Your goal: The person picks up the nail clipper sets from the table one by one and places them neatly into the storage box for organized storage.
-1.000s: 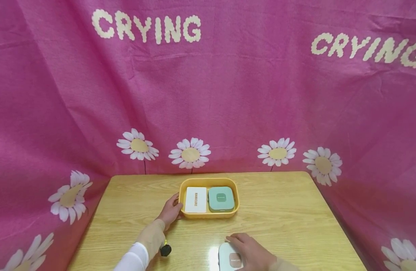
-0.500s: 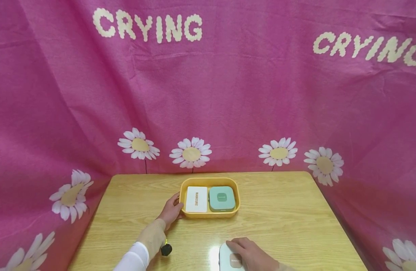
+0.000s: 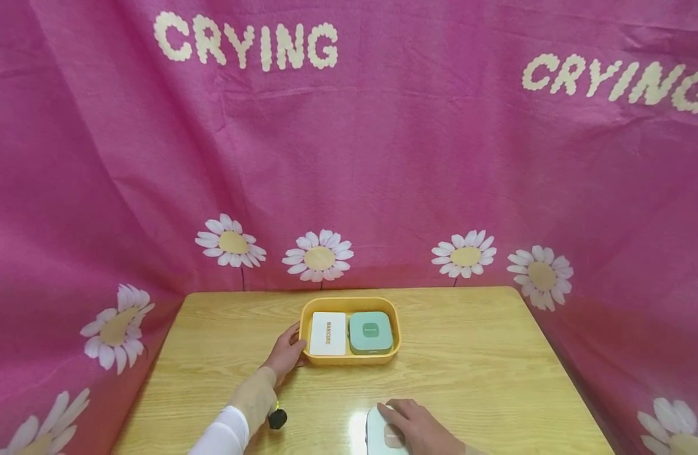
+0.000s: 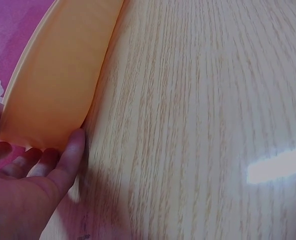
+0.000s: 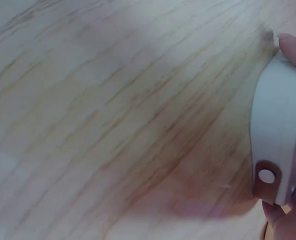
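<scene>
At the left end of a yellow tray [image 3: 349, 361], my left hand [image 3: 285, 355] holds the tray by its end wall. In the left wrist view my left hand [image 4: 35, 185] has its fingertips against the tray's orange-looking outer side [image 4: 63, 75]. A white box [image 3: 329, 333] marked MANICURE lies in the tray beside a mint-green square case [image 3: 371, 332]. Near the front of the table, my right hand [image 3: 420, 430] grips a pale, rounded case [image 3: 379, 436] with a brownish label. The right wrist view shows this case's side [image 5: 275, 115] and its brown tab [image 5: 266, 180] with a white snap.
Everything stands on a light wood-grain table [image 3: 468, 354]. A pink cloth [image 3: 383, 158] with daisies and lettering hangs behind it and along both sides. From the left wrist hangs a small black object [image 3: 277, 418] on a yellow band.
The right hand and its case have shifted very slightly. The left hand stays on the tray, and the tray's contents lie as before. The head view moves by a few pixels.
</scene>
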`<state>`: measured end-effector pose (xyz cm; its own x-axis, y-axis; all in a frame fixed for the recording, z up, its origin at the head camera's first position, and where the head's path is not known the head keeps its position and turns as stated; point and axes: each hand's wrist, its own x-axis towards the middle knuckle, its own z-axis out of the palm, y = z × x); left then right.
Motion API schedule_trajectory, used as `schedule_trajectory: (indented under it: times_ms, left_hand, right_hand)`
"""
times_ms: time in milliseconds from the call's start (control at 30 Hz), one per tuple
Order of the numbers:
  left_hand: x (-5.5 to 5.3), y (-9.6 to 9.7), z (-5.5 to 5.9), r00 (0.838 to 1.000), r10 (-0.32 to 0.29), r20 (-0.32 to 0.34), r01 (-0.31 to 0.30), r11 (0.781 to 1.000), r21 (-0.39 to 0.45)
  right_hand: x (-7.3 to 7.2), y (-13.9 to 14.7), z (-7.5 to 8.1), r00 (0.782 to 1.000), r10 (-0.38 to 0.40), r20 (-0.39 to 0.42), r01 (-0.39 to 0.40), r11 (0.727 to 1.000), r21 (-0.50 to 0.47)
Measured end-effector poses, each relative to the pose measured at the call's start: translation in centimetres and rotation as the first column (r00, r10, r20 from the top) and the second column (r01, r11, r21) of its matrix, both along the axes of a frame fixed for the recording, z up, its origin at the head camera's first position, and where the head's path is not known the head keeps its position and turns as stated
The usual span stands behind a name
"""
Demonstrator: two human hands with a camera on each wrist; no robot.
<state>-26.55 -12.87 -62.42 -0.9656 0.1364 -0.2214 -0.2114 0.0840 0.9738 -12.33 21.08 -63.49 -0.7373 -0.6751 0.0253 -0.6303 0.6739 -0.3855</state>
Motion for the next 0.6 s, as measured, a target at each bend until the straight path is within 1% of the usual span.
schedule_trajectory:
  times_ms: [100, 233, 367, 433, 533, 600]
  left_hand:
    - [0.01, -0.30, 0.05, 1.000, -0.011, 0.001, 0.011, 1.000, 0.016]
    - [0.00, -0.13, 0.07, 1.000, -0.012, 0.012, 0.011, 0.999, 0.036]
    - [0.10, -0.02, 0.10, 1.000, 0.003, 0.019, -0.004, 1.000, 0.022]
    - [0.11, 0.01, 0.09, 1.000, 0.002, 0.012, -0.003, 1.000, 0.019]
    - [0.08, -0.05, 0.14, 1.000, -0.002, 0.009, 0.001, 1.000, 0.020]
    - [0.05, -0.14, 0.19, 1.000, -0.002, 0.011, 0.002, 1.000, 0.015]
  right_hand:
    - [-0.08, -0.27, -0.15, 1.000, -0.006, 0.004, 0.006, 1.000, 0.010]
    - [-0.26, -0.22, -0.24, 0.997, -0.040, 0.062, 0.039, 0.999, 0.020]
    - [-0.36, -0.31, -0.17, 0.992, -0.063, 0.112, 0.060, 0.998, 0.023]
    - [-0.38, -0.35, -0.06, 0.990, -0.064, 0.128, 0.062, 0.998, 0.020]
    - [-0.44, -0.32, 0.06, 0.993, -0.055, 0.105, 0.055, 0.998, 0.000]
    - [-0.50, -0.27, 0.15, 0.998, -0.043, 0.050, 0.044, 0.999, -0.018]
